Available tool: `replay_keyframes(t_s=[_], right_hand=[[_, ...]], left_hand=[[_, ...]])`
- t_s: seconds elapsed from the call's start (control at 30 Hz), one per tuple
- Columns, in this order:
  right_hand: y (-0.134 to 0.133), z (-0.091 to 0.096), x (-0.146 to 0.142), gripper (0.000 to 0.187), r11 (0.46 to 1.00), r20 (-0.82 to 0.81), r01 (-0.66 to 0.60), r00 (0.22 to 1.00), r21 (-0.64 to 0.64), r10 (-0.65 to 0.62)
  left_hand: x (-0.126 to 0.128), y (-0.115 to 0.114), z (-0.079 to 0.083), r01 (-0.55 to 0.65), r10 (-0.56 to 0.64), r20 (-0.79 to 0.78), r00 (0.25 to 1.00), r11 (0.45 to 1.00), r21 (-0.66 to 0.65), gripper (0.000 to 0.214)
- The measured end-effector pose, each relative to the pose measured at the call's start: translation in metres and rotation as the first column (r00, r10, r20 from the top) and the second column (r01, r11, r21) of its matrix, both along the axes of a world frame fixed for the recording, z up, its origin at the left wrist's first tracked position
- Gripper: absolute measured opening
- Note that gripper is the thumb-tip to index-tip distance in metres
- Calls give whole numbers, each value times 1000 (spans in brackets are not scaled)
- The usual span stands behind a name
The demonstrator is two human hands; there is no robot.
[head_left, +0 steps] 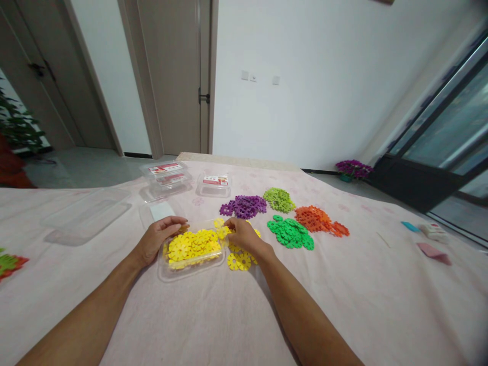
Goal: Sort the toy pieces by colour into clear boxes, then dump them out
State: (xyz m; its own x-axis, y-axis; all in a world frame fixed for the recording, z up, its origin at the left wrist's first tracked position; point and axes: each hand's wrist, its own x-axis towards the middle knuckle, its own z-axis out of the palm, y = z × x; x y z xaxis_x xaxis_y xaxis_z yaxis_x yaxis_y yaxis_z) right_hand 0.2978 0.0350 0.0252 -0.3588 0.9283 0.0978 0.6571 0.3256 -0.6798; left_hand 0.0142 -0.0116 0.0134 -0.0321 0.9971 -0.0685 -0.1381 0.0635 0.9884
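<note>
A clear plastic box point(192, 273) stands in front of me, filled with yellow flower-shaped plastic pieces point(194, 246). My left hand point(158, 239) is curled around the box's back left corner, gripping its rim. At the right side of the box, my right hand point(244, 236) pinches some yellow snowflake discs point(221, 229) above the rim; how many is hard to tell. Loose yellow discs point(240, 262) lie on the cloth under and beside that hand, which partly hides them.
Beyond lie piles of purple discs point(246, 207), light green discs point(279, 200), orange discs point(314, 218) and green discs point(290, 233). Clear boxes with labelled lids point(165, 173), another labelled box point(214, 185) and a clear container point(87, 216) stand back left. A pink cloth point(434, 252) lies right.
</note>
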Motion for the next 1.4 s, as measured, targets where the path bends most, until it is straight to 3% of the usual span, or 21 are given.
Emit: replay_keyframes(t_s=[0.17,0.3,0.4,0.53,0.67,0.77,0.87,0.97,1.07,1.13,1.2,1.3,1.4], right_hand=[[1,-4,-1,36,996,-174,15,984,-89,-31],[6,-6,2,25,983,-336,58,935,-176,-115],[12,0,8,26,970,-468,123,858,-210,-210],[11,23,9,36,943,-607,162,731,-289,-312],[-6,46,-5,37,953,-725,50,638,-298,-260],[-17,50,-18,39,950,-741,-93,650,-298,-169],[-17,42,-23,36,961,-709,-104,696,-258,-115],[-6,28,-15,26,979,-618,52,769,-199,-166],[2,17,-4,22,988,-388,142,908,-68,-157],[3,12,0,22,994,-179,106,979,26,-100],[-1,9,-1,21,997,19,31,999,73,-33],[-8,8,-4,19,992,237,-51,971,114,22],[-12,7,-5,25,988,283,-40,959,151,-5]], left_hand=[[1,-1,1,2,-2,15,1000,1000,3,39],[2,-2,4,-10,10,13,1000,1000,-1,40],[2,-2,4,-17,17,10,1000,1000,6,41],[1,-1,4,-5,5,-3,1000,1000,16,39],[1,-1,2,-2,2,-2,1000,1000,17,38],[1,-1,2,-2,2,-4,1000,1000,17,39],[2,-2,3,-8,8,8,1000,1000,6,39],[2,-2,4,-12,12,1,1000,1000,14,40],[2,-3,5,-11,11,-27,1000,1000,19,42],[2,-3,5,-10,10,-31,999,1000,12,42],[2,-3,5,-10,10,-21,1000,1000,5,41],[2,-3,5,-4,4,-2,1000,1000,1,40],[2,-3,5,7,-7,8,1000,1000,2,39]])
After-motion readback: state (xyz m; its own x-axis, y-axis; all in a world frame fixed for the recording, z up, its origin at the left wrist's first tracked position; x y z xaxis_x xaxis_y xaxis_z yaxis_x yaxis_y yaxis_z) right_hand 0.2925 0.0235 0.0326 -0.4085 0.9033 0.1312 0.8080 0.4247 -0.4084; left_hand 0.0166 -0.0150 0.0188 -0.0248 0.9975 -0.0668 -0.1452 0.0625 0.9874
